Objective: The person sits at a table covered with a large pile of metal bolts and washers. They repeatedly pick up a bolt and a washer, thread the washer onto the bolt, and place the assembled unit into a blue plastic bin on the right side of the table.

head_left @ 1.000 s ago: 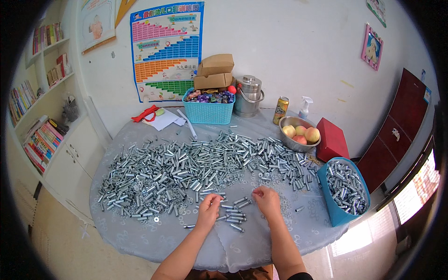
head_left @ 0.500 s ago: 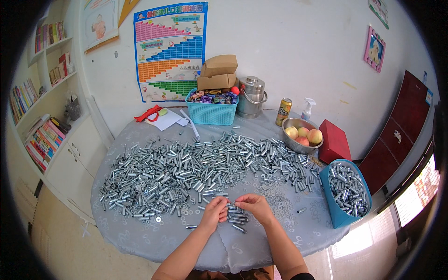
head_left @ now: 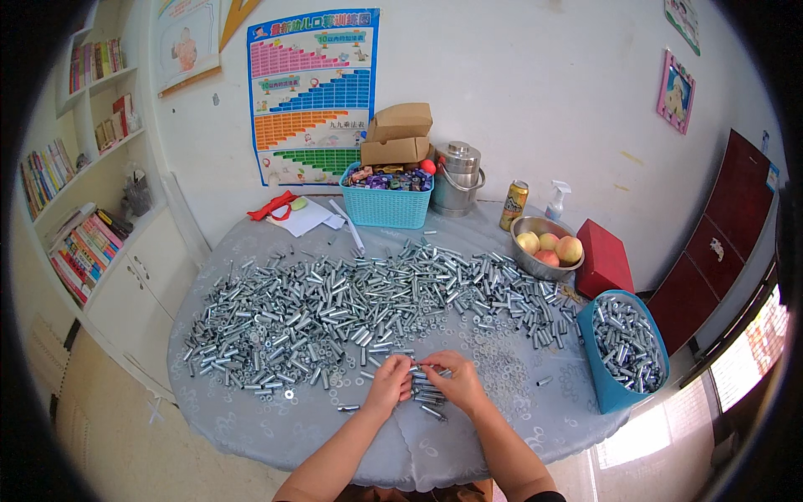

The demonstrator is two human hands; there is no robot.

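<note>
My left hand and my right hand meet over the near middle of the table. Their fingers are closed, pinching a small silvery expansion bolt between them; most of it is covered by the fingertips. Under and beside my right hand lies a short row of expansion bolts, side by side. One single bolt rests left of my left wrist. Beyond both hands spreads a wide heap of metal sleeves and bolts. Flat washers are scattered to the right of my right hand.
At the right edge stands a blue bin full of metal sleeves. Behind it are a red box and a steel bowl of fruit. A can, spray bottle, steel pot, turquoise basket and papers line the back of the grey-clothed table.
The whole view has shifted slightly. My right hand has turned a little and its fingers have drawn closer to my left fingertips. Both hands stay together over the same spot.
</note>
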